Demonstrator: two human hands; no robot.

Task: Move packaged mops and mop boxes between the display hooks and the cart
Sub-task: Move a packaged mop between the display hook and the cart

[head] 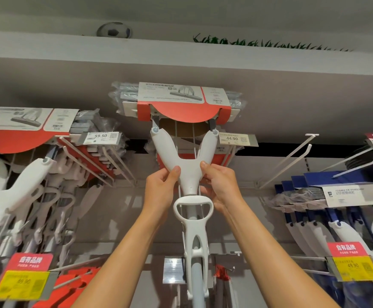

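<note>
Under the shelf soffit (pixel 181 70), both hands, left hand (pixel 162 190) and right hand (pixel 220 187), grip the packaged mop (pixel 186 167), its handle cut off below, price tag (pixel 232 138) just right.

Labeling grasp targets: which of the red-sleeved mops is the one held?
The centre mop, by the 44.90 tag: left hand and right hand grip its white Y-yoke. The left-side mops hang untouched.

Dim, warm indoor light, shadowed ceiling, wide-angle bending at edges, soft blur at left and right margins, sharper centre

White display hooks (pixel 292 161) carry packaged mops (pixel 25 174).
</note>
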